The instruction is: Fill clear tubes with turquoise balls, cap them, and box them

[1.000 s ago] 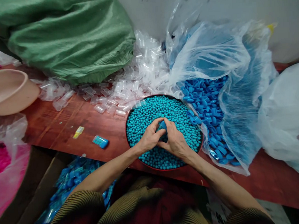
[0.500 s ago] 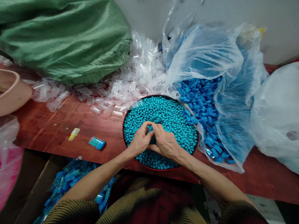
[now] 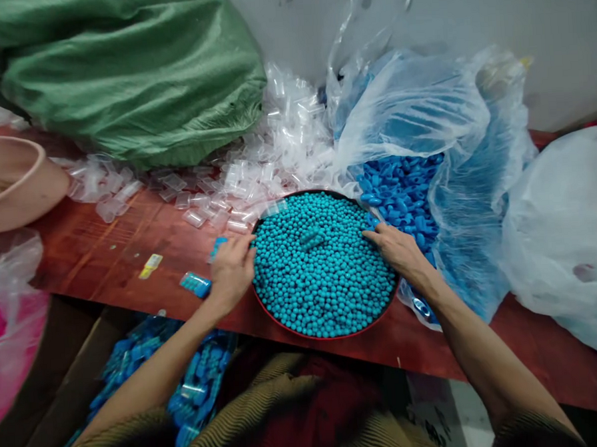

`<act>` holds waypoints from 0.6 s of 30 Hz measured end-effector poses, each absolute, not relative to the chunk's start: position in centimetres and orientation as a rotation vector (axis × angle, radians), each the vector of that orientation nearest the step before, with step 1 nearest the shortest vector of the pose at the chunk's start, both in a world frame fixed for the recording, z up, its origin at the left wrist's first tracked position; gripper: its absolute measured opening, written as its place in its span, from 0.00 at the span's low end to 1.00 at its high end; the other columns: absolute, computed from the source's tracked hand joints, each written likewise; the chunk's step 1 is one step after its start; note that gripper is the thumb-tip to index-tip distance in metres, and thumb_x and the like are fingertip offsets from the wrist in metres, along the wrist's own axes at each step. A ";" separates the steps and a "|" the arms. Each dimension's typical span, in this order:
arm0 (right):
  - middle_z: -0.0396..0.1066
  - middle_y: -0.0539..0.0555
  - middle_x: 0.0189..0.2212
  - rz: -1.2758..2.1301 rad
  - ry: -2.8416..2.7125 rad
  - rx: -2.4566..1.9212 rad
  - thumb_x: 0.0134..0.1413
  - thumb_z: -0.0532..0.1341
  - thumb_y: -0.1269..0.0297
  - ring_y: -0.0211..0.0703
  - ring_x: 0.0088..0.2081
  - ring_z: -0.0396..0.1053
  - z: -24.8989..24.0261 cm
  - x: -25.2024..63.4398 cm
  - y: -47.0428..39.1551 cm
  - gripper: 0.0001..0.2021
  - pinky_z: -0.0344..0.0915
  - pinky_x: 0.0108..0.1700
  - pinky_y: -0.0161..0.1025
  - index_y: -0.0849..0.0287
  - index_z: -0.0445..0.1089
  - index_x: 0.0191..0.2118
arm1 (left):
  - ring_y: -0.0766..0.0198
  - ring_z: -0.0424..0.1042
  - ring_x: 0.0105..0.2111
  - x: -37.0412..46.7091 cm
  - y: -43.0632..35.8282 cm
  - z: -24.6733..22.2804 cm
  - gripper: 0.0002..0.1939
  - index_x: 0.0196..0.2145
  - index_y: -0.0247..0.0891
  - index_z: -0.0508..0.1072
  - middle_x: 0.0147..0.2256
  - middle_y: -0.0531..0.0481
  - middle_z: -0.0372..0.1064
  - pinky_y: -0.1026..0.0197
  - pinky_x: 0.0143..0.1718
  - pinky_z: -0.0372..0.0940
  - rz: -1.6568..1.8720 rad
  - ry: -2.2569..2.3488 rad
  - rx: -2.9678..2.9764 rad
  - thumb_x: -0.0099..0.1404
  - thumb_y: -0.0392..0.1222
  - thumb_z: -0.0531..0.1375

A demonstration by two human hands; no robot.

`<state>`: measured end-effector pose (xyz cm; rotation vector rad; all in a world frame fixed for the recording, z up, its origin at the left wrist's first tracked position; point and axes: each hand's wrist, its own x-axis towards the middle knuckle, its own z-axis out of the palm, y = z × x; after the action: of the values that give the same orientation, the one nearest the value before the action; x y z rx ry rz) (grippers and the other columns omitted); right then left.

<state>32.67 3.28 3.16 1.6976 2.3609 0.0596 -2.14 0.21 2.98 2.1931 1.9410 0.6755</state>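
Observation:
A round red-rimmed tub [image 3: 329, 336] full of small turquoise beads [image 3: 322, 289] sits in front of me. On the beads lies a clear tube [image 3: 312, 238] with beads inside. My left hand [image 3: 231, 270] is at the tub's left edge, its thumb and fingers slightly apart. Just beyond its knuckles shows a small blue-capped container [image 3: 218, 246], partly hidden. My right hand [image 3: 397, 248] is at the right rim, its fingertips closed on a blue plastic cap [image 3: 372, 221]. A filled container with a blue cap [image 3: 195, 283] lies on the table left of my left hand.
Clear empty tubes [image 3: 241, 186] are heaped behind the tub. Blue caps [image 3: 402, 198] spill from a plastic bag [image 3: 457, 195] at right. A green sack [image 3: 141, 78], pink basin [image 3: 21, 184] and yellow-and-clear piece [image 3: 150, 266] are at left. Filled containers [image 3: 197, 382] lie below the table edge.
My hands have parted from over the tub, left hand going left, right hand going right to the blue caps. A blue-capped container now shows beside my left hand.

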 end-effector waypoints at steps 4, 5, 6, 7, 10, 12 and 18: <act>0.68 0.57 0.35 0.046 2.428 1.678 0.60 0.47 0.73 0.44 0.35 0.64 2.4 31.8 4.2 0.15 0.51 0.30 0.37 0.58 0.67 0.46 | 0.59 0.69 0.39 4.6 1.6 2.1 0.14 0.46 0.38 0.70 0.40 0.45 0.70 0.60 0.40 0.62 0.495 1.657 2.287 0.66 0.43 0.51; 0.68 0.57 0.36 0.027 2.452 1.666 0.60 0.47 0.74 0.43 0.35 0.64 2.2 31.6 4.4 0.14 0.52 0.31 0.37 0.60 0.66 0.46 | 0.59 0.69 0.39 5.9 1.9 1.8 0.14 0.47 0.38 0.69 0.41 0.45 0.69 0.60 0.38 0.62 0.475 1.621 2.286 0.66 0.43 0.52; 0.68 0.57 0.36 0.012 2.467 1.651 0.60 0.47 0.74 0.43 0.36 0.64 2.2 31.5 4.6 0.14 0.53 0.32 0.37 0.61 0.66 0.45 | 0.59 0.70 0.39 7.0 2.2 1.6 0.15 0.48 0.39 0.68 0.41 0.46 0.69 0.61 0.37 0.62 0.455 1.608 2.284 0.66 0.44 0.53; 0.68 0.57 0.36 0.008 2.472 1.636 0.60 0.47 0.75 0.43 0.36 0.64 2.1 31.4 4.8 0.14 0.53 0.33 0.37 0.61 0.66 0.44 | 0.59 0.70 0.39 7.8 2.5 1.5 0.15 0.48 0.39 0.68 0.42 0.46 0.69 0.61 0.36 0.62 0.431 1.613 2.285 0.65 0.44 0.54; 0.67 0.58 0.36 0.099 2.436 1.626 0.61 0.47 0.72 0.44 0.35 0.63 2.2 31.2 5.4 0.13 0.51 0.31 0.38 0.59 0.68 0.41 | 0.58 0.70 0.38 9.0 3.0 1.1 0.15 0.47 0.39 0.68 0.41 0.45 0.67 0.61 0.33 0.62 0.342 1.668 2.292 0.64 0.44 0.55; 0.67 0.60 0.37 0.216 2.460 1.642 0.61 0.48 0.69 0.47 0.37 0.63 2.4 30.9 5.5 0.12 0.51 0.32 0.39 0.59 0.69 0.40 | 0.58 0.70 0.37 9.0 3.1 1.0 0.13 0.46 0.39 0.69 0.41 0.45 0.67 0.61 0.34 0.62 0.338 1.686 2.274 0.64 0.44 0.54; 0.69 0.59 0.35 0.017 2.827 1.697 0.62 0.50 0.64 0.49 0.39 0.64 2.5 28.5 4.0 0.16 0.58 0.40 0.41 0.62 0.67 0.50 | 0.57 0.69 0.42 8.0 3.3 1.5 0.11 0.45 0.37 0.67 0.40 0.45 0.69 0.58 0.44 0.63 0.511 1.547 2.187 0.64 0.40 0.53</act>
<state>28.51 3.99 2.46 1.6973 2.8267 0.0168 7.97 3.25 1.46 2.1870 1.5469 0.5114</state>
